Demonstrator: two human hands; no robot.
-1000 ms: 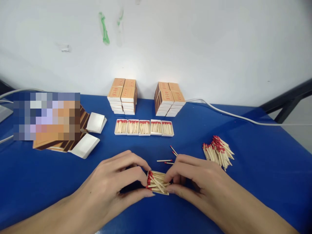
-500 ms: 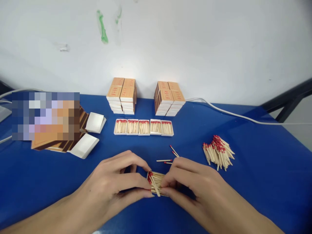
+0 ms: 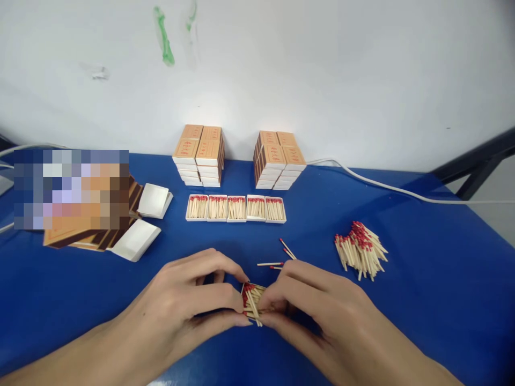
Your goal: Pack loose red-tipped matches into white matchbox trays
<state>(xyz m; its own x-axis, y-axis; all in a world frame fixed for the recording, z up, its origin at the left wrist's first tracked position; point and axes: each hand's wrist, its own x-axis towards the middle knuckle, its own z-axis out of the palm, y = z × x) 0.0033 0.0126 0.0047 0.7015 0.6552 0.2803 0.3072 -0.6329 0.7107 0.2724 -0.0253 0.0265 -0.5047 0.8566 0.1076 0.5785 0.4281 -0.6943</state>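
A small tray of matches [image 3: 252,301] is between my hands at the lower middle, red heads toward the left, a few matches lying askew on top. My left hand [image 3: 197,295] grips the tray's left end between fingers and thumb. My right hand [image 3: 309,300] is closed at the tray's right part, its fingertips pressed on the matches and hiding that end. Several loose matches [image 3: 270,264] lie just beyond my right fingers. Farther right is a heap of matches [image 3: 362,251], heads pointing away from me.
Several filled trays [image 3: 236,209] stand in a row behind. Two stacks of matchboxes, left [image 3: 199,155] and right [image 3: 277,161], stand by the wall. Flat cardboard sleeves and white open trays [image 3: 137,239] lie left, partly blurred. A white cable [image 3: 386,188] crosses the back right.
My right fingertips have moved slightly left over the tray, covering more of the matches. My left hand keeps its hold. The whole view has shifted a little.
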